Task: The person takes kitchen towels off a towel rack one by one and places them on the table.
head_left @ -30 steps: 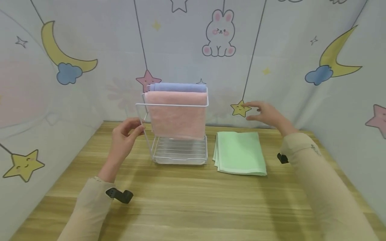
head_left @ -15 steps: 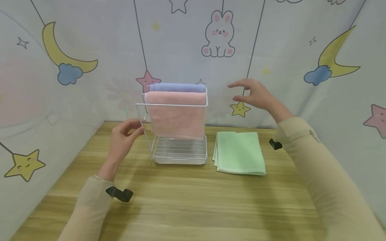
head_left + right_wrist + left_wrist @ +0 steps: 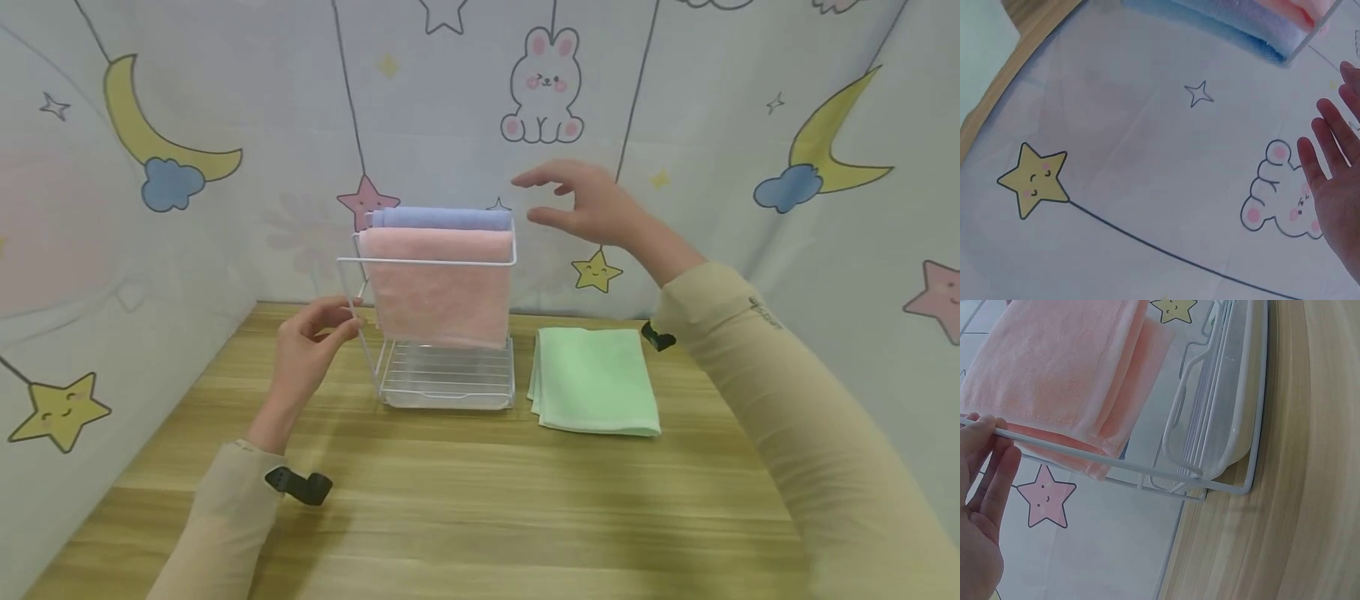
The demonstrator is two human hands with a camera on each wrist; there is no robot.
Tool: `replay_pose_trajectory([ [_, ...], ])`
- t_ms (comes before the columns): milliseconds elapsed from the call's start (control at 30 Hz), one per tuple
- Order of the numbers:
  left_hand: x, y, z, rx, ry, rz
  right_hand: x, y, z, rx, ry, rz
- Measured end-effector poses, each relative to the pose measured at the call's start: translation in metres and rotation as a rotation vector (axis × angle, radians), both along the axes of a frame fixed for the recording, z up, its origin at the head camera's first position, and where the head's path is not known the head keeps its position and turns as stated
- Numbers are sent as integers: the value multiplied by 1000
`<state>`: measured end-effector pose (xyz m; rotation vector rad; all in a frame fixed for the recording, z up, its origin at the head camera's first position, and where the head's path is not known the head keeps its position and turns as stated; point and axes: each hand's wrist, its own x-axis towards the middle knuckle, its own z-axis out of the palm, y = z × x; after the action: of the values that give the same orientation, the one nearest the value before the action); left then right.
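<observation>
A white wire rack (image 3: 447, 395) stands on the table with a pink towel (image 3: 442, 300) draped over a front bar and a blue towel (image 3: 450, 218) over the bar behind it. With thumb and fingers my left hand (image 3: 311, 342) pinches the rack's left upright; the left wrist view shows this hand (image 3: 982, 506) on the thin rod beside the pink towel's edge. My right hand (image 3: 588, 204) hovers in the air just right of the rack's top, fingers apart and holding nothing. In the right wrist view its fingers (image 3: 1329, 137) are relaxed.
A folded green towel (image 3: 596, 379) lies flat on the wooden table (image 3: 480, 508), right of the rack. A clear tray (image 3: 450, 400) sits in the rack's base under the wire grid. A printed curtain (image 3: 442, 108) closes off the back and both sides.
My right hand has risen from above the green towel and moved left towards the top of the rack. The left hand keeps its grip; rack and towels stay put.
</observation>
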<state>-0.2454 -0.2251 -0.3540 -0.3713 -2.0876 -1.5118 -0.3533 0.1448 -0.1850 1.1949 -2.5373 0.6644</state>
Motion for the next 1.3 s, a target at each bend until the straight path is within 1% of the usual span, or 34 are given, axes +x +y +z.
replay_pose_trajectory([
  [100,-1,0,-1,24,10,-29,4,-13,3,2,17,47],
  [267,-2,0,-3,56,15,-90,7,-30,3,5,10,111],
  [433,-1,1,-3,52,9,-95,9,-44,-1,14,-25,147],
  [600,-1,1,-4,31,10,-83,11,-55,-7,42,-64,175],
  [733,-1,1,-5,15,14,-75,11,-61,-10,70,-85,177],
  [833,-1,2,-5,10,14,-75,11,-64,-11,92,-84,159],
  [1133,-2,3,-4,37,2,-86,11,-69,-12,111,-126,124],
  [1300,-2,2,-3,32,-3,-91,11,-71,-14,116,-67,140],
])
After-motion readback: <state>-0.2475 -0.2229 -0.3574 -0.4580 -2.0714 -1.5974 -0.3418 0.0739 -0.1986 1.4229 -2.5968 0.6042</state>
